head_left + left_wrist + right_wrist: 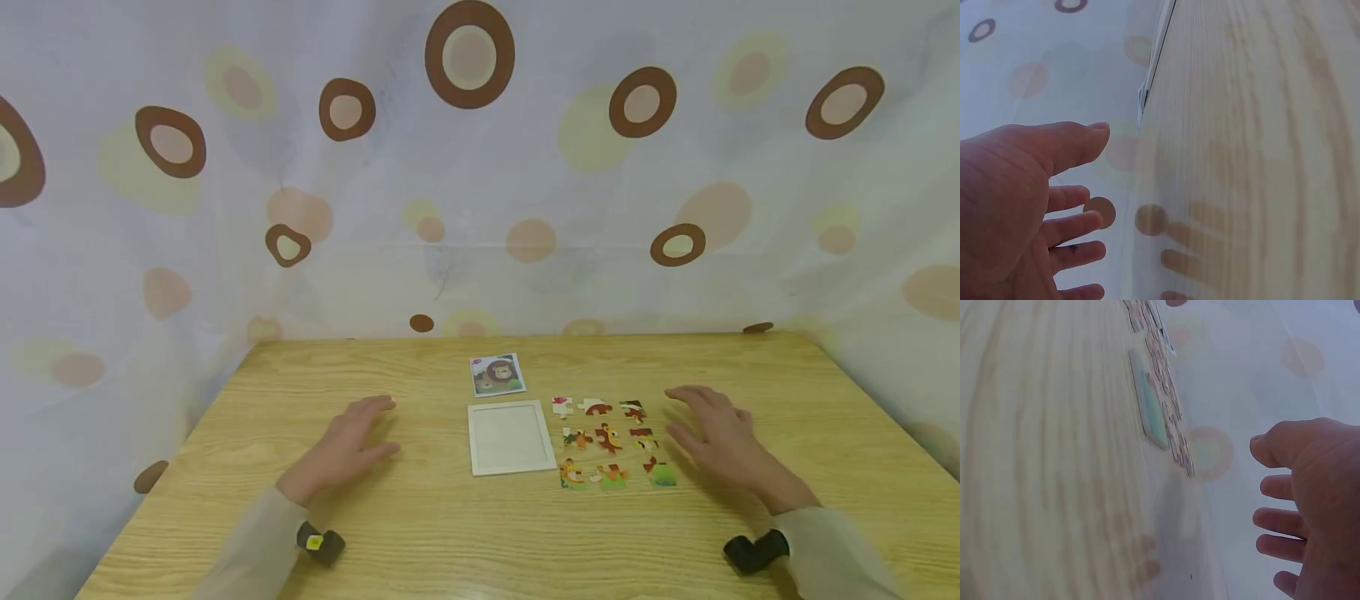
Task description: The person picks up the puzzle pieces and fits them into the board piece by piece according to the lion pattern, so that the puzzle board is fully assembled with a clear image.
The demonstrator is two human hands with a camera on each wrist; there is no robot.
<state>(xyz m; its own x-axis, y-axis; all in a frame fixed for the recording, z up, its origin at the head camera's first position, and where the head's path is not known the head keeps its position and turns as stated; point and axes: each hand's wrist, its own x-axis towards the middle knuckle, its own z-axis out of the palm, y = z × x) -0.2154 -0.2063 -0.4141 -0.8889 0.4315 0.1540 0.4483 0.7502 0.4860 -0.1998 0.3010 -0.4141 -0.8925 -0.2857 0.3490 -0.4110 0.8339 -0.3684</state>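
My left hand (341,446) is over the wooden table, left of a white square puzzle frame (475,442), with relaxed fingers and nothing in them. Its spread fingers and thumb (1079,147) show in the left wrist view. On the other side, my right hand (716,437) hovers just right of several loose jigsaw pieces (607,437), laid in rows beside the frame. They carry bits of a cartoon animal picture. One green-edged piece (1152,412) shows in the right wrist view, apart from the fingers. Behind the frame lies a small picture card (498,375) with a lion.
The wooden table (420,533) reaches back to a pale curtain (480,167) with brown and yellow rings, which also hangs along both sides. A dark wrist camera (321,543) is strapped on the left sleeve, another dark camera (756,552) on the right.
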